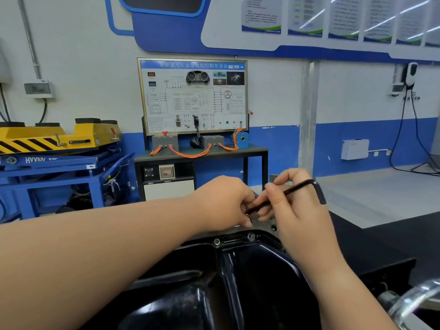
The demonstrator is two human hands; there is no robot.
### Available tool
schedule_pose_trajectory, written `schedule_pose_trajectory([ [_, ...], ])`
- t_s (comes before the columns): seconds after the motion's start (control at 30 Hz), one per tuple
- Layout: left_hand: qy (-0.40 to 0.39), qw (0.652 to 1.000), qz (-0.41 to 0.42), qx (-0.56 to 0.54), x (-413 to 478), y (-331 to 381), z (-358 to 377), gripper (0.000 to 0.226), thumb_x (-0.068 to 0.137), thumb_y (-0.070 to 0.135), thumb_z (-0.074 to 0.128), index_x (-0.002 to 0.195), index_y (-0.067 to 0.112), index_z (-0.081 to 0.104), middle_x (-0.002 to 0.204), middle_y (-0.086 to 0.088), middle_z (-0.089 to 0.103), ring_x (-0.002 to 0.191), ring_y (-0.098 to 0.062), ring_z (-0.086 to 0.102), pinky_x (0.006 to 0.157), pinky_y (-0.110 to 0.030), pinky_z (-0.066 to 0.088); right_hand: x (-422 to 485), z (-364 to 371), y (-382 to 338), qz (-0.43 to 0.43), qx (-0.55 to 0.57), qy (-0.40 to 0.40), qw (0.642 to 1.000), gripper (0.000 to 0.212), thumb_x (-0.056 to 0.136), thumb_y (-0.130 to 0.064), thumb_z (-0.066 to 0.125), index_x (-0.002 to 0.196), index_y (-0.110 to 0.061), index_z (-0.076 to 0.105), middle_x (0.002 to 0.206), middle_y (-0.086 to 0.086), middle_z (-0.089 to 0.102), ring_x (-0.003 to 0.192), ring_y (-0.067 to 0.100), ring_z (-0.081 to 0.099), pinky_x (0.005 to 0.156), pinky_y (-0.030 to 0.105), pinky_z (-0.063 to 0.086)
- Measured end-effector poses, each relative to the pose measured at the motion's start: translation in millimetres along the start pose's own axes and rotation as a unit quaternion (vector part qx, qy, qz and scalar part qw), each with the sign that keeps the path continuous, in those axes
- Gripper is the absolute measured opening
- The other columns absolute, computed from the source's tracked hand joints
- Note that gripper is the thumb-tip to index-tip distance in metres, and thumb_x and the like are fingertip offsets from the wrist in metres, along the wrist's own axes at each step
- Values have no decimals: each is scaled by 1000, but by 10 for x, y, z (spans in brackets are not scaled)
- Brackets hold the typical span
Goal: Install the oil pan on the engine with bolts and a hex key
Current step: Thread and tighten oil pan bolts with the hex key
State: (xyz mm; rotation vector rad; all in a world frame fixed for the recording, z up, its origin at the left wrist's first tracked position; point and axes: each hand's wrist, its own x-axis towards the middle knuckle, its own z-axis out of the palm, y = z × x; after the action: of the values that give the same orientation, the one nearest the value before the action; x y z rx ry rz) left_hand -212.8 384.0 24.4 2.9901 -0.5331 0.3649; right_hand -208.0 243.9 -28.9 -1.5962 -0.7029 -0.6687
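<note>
Hidden: The lower tip of the hex key (300, 185) vanished where the fingertips of both hands met, and whether a bolt sat on it could not be seen.
Cut off: The near part of the black oil pan (250, 270) ran out of view at the bottom. The engine (263, 226) showed only as a grey patch just past the pan's far rim.
Unclear: A clear curved object at the lower right was too blurred to name.
Key's line: The long arm slanted from the hidden tip at lower left up to a bend at upper right. From there the short arm dropped down and to the right, free of any hand.
Key's place: It was held in the air above the pan's far rim, near two bolts (250, 236) standing in the flange.
Right hand: The right hand (292, 210) pinched the long arm between thumb and curled fingers.
Left hand: The left hand (223, 203) had its fingers curled tight at the key's tip. Its back blocked what, if anything, they held.
Room: A wiring training board (192, 96) stood on a bench against the wall, with a yellow-and-blue lift cart (47, 139) to the left.
</note>
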Motion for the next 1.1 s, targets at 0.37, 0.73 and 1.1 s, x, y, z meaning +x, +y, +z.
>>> schedule_pose_trajectory([
  [0.37,-31,997,59,25,76,50,78,22,77,27,72,77,22,51,79,7,67,63,-2,48,54,-8,29,-42,-41,93,-23,-55,15,998,5,86,-31,51,84,-26,50,68,-4,66,53,8,62,51,23,52],
  [0.73,-25,997,65,-39,80,-36,184,17,76,21,73,90,21,64,86,7,72,61,5,51,60,0,32,-63,-41,118,-26,-25,-8,999,8,85,-37,50,82,-30,53,70,-3,65,55,10,61,54,29,53],
  [1.1,-43,994,67,-77,92,-73,209,19,78,18,72,96,16,67,91,7,73,75,7,57,74,-12,42,-80,-45,123,-39,-24,-1,999,12,84,-46,49,83,-35,55,72,-5,65,57,14,61,55,40,55],
])
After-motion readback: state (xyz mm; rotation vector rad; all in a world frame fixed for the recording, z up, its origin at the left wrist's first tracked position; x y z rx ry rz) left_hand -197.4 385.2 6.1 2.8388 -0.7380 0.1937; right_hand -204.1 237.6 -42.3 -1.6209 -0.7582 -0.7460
